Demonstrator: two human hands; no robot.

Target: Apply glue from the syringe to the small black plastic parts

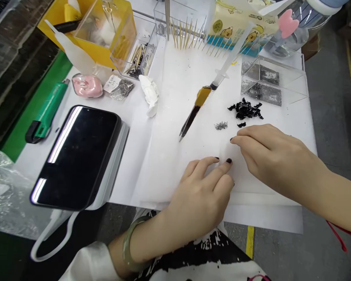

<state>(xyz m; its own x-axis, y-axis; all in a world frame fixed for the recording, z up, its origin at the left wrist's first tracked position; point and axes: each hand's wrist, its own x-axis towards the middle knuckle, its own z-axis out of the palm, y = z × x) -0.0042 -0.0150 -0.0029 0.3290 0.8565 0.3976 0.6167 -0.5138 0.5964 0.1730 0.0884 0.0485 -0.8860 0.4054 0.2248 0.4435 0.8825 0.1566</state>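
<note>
My left hand (204, 191) rests low on the white paper (169, 164), its fingers bent and apart, with nothing visible in them. Just right of it, my right hand (269, 156) hovers with thumb and fingertips pressed together; whatever they hold, if anything, is too small or hidden to name. Beyond my right fingertips lie a small pile of tiny silvery pieces (221, 125) and a heap of black flakes (245, 109). Dark-tipped tweezers (190, 121) with yellow tape lie left of these piles, touching a syringe (231, 58).
A phone (77, 156) lies on a white power bank at the left, beside a green cutter (48, 111). Clear boxes (273, 80) stand at the right. Along the back are a yellow box (123, 39), upright toothpicks (184, 35) and a tissue pack (240, 25).
</note>
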